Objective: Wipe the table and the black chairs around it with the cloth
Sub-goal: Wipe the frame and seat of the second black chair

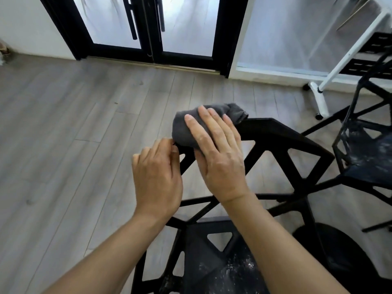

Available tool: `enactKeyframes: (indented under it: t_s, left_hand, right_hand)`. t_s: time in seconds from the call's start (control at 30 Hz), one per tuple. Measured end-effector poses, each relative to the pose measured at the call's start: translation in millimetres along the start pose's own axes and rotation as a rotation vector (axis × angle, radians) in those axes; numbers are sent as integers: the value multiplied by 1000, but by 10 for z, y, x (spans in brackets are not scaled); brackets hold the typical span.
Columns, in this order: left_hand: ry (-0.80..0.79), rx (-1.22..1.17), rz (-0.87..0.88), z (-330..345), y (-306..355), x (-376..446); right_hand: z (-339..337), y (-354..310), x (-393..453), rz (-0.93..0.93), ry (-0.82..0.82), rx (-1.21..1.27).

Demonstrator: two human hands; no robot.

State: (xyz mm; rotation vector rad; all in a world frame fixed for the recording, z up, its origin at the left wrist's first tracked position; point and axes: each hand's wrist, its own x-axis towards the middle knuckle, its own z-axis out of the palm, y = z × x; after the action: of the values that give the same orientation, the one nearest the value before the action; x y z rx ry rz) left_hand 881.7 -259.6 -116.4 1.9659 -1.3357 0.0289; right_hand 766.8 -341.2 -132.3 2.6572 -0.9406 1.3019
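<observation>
A black chair [282, 136] with triangular cut-outs stands right in front of me, its backrest top running from centre to right. A dark grey cloth [182, 128] is bunched over the left end of that top rail. My right hand [216, 153] lies on the cloth with straight fingers and presses it onto the rail, the thumb below. My left hand [157, 177] grips the backrest's left edge just under the cloth, fingers curled. White dust speckles the seat [229, 270]. The table is not in view.
A second black chair [364, 149], its seat dusty, stands at the right. A white wheeled stand [320, 98] is behind it. Black-framed glass doors [152, 39] close off the far side. Grey wood floor [74, 134] stretches to the left. A dark round object [339, 251] lies at bottom right.
</observation>
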Motion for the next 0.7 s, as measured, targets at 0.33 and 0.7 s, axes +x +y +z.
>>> enactKeyframes:
  t_s: [0.33,0.7]
  left_hand:
    - [2,33,-37,33,55,-57]
    - [-19,-18,-11,-9,-11,-25]
  right_hand:
    - [-531,720,-372,524,204,-163]
    - [-184,197,120,-33,10,-129]
